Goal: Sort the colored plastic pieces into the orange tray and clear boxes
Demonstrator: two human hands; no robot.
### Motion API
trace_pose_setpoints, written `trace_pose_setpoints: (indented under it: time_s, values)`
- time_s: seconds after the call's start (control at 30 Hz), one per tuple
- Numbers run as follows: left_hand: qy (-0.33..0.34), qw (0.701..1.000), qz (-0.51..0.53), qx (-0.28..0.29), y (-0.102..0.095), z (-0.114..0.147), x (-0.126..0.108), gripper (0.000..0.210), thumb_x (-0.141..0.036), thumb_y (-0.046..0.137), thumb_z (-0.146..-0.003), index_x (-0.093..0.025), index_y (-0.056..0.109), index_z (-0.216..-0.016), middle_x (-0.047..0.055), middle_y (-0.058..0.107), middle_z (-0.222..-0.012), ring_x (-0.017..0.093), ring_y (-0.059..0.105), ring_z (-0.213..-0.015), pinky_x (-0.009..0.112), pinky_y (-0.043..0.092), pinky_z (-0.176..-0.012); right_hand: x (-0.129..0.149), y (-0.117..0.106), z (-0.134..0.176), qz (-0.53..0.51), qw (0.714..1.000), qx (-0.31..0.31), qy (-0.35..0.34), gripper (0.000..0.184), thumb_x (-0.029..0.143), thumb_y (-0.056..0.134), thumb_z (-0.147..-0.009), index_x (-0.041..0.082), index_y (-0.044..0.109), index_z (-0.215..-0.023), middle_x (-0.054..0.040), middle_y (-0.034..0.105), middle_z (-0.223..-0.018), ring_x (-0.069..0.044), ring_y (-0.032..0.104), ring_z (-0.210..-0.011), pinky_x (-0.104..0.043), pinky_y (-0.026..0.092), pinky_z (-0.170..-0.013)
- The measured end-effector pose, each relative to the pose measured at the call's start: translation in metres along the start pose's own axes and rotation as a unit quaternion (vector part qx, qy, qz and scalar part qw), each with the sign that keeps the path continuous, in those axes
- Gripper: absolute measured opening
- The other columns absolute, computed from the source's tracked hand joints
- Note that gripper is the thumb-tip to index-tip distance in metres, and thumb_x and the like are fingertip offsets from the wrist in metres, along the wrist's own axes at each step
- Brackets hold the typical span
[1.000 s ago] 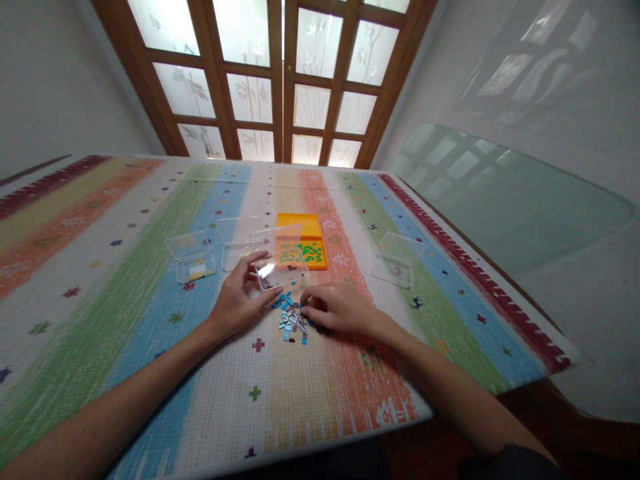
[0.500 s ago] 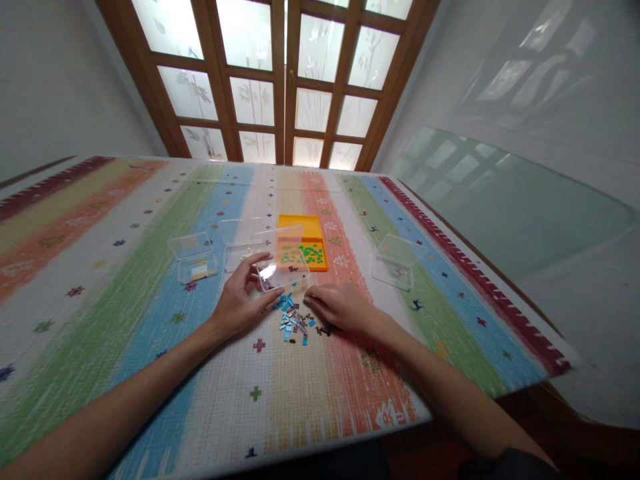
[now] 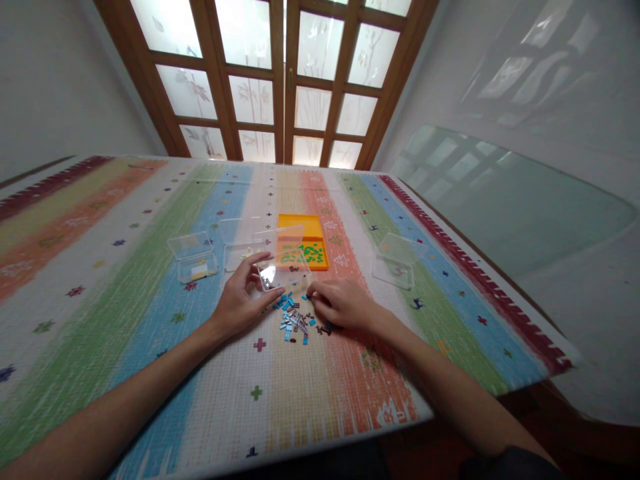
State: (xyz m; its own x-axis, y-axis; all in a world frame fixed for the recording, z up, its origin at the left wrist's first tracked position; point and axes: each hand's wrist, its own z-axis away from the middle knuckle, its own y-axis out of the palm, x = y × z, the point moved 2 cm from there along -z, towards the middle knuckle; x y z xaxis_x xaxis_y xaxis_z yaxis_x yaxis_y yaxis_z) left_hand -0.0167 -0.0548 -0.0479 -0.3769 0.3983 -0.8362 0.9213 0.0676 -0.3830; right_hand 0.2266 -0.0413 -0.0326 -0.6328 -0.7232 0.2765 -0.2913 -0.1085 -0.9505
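While my left hand [image 3: 241, 295] stays curved around the clear box [image 3: 283, 275], my right hand [image 3: 344, 303] has shifted rightward, uncovering more bricks [image 3: 296, 323]; whether its bunched fingertips pinch anything, I cannot tell. Just beyond the bricks, the box lies lengthwise left to right, brown pieces [image 3: 267, 283] inside; the orange case [image 3: 313, 226] holds green pieces [image 3: 314, 253].

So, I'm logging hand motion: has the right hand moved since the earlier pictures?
Yes: judged against the open orange plastic box, the right hand has shifted slightly rightward and forward.
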Motion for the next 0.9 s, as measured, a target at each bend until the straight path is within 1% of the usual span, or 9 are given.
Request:
trace_pose_setpoints:
  time_s: [0.13, 0.3, 0.47, 0.67, 0.8, 0.9]
  values:
    - [0.003, 1.0, 0.006, 0.005, 0.0006, -0.0005, 0.0013, 0.066, -0.037, 0.082, -0.084, -0.021, 0.053, -0.141, 0.009, 0.066, -0.122, 0.021, 0.068, -0.096, 0.037, 0.058, -0.084, 0.0002, 0.0004, 0.0, -0.013, 1.0, -0.009, 0.002, 0.023, 0.02, 0.053, -0.094, 0.018, 0.07, -0.11, -0.0045, 0.074, -0.084, -0.017, 0.06, -0.074, -0.028, 0.033, -0.065]
    - [0.003, 1.0, 0.01, 0.009, 0.0012, -0.001, 0.0029, 0.067, -0.039, 0.082, -0.084, -0.02, 0.053, -0.141, 0.012, 0.066, -0.127, 0.022, 0.068, -0.098, 0.039, 0.057, -0.085, 0.0033, 0.0019, -0.001, -0.011, 1.0, 0.006, -0.003, 0.023, 0.025, 0.054, -0.098, 0.02, 0.073, -0.111, -0.0056, 0.077, -0.09, -0.017, 0.064, -0.076, -0.028, 0.033, -0.064]
    - [0.0, 1.0, 0.016, 0.012, 0.0017, -0.0007, 0.0033, 0.067, -0.04, 0.082, -0.084, -0.021, 0.053, -0.142, 0.012, 0.065, -0.131, 0.022, 0.068, -0.099, 0.04, 0.057, -0.087, 0.0044, 0.0021, -0.0014, -0.006, 1.0, 0.012, 0.011, 0.021, 0.027, 0.055, -0.098, 0.02, 0.073, -0.107, -0.0049, 0.076, -0.086, -0.017, 0.063, -0.072, -0.028, 0.031, -0.062]
    - [0.003, 1.0, 0.013, 0.012, 0.0013, -0.0009, 0.0041, 0.067, -0.04, 0.082, -0.084, -0.021, 0.053, -0.141, 0.013, 0.064, -0.133, 0.022, 0.068, -0.1, 0.041, 0.056, -0.088, 0.0023, 0.0007, -0.0008, -0.021, 1.0, 0.01, 0.003, 0.02, 0.025, 0.056, -0.097, 0.019, 0.072, -0.109, -0.0044, 0.074, -0.083, -0.016, 0.062, -0.072, -0.028, 0.034, -0.064]
    - [-0.002, 1.0, 0.01, 0.014, 0.0004, -0.0004, 0.0037, 0.069, -0.04, 0.081, -0.083, -0.019, 0.052, -0.142, 0.013, 0.065, -0.129, 0.022, 0.067, -0.099, 0.041, 0.057, -0.088, -0.0015, 0.0004, -0.0004, -0.012, 1.0, -0.003, 0.003, 0.023, 0.022, 0.057, -0.095, 0.019, 0.072, -0.112, -0.0042, 0.074, -0.082, -0.017, 0.062, -0.074, -0.028, 0.035, -0.065]
    - [-0.007, 1.0, 0.011, 0.014, 0.0001, -0.0002, 0.0037, 0.069, -0.039, 0.081, -0.083, -0.019, 0.052, -0.142, 0.013, 0.065, -0.127, 0.022, 0.067, -0.098, 0.042, 0.056, -0.088, -0.0032, 0.003, -0.0008, -0.003, 1.0, -0.002, 0.008, 0.021, 0.021, 0.057, -0.095, 0.018, 0.073, -0.109, -0.0052, 0.075, -0.082, -0.017, 0.062, -0.073, -0.027, 0.034, -0.064]
